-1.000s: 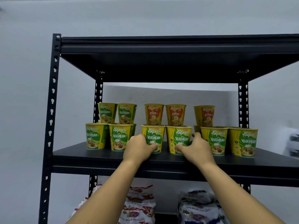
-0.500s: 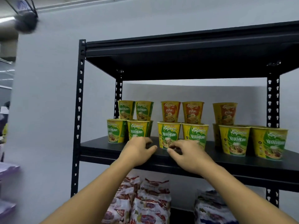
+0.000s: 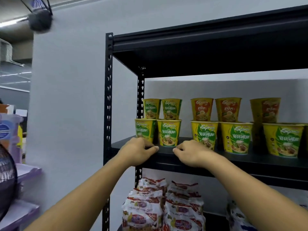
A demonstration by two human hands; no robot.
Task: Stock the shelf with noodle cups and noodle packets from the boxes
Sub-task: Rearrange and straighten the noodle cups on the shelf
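Observation:
Yellow-and-green Vegetarian noodle cups [image 3: 168, 133] stand in a front row on the black shelf board [image 3: 260, 160], with more Vegetarian cups and orange Ayam cups [image 3: 201, 109] stacked behind. My left hand [image 3: 137, 151] hovers at the board's front edge, its loosely curled fingers in front of the leftmost cup's [image 3: 144, 131] base and holding nothing. My right hand [image 3: 191, 153] is beside it, also loosely curled and empty, just below a Vegetarian cup [image 3: 205, 135]. Noodle packets [image 3: 164, 207] are piled on the shelf below.
The rack's black upright [image 3: 108, 97] runs down just left of my left hand, and an upper shelf board [image 3: 208, 52] overhangs the cups. A grey wall [image 3: 66, 97] fills the left. Purple trays [image 3: 28, 172] and a dark fan [image 3: 6, 179] sit at far left.
Both hands have let go of the middle Vegetarian cups and drawn back to the shelf's front edge, shifting left. My view has swung left, so the rack sits further right.

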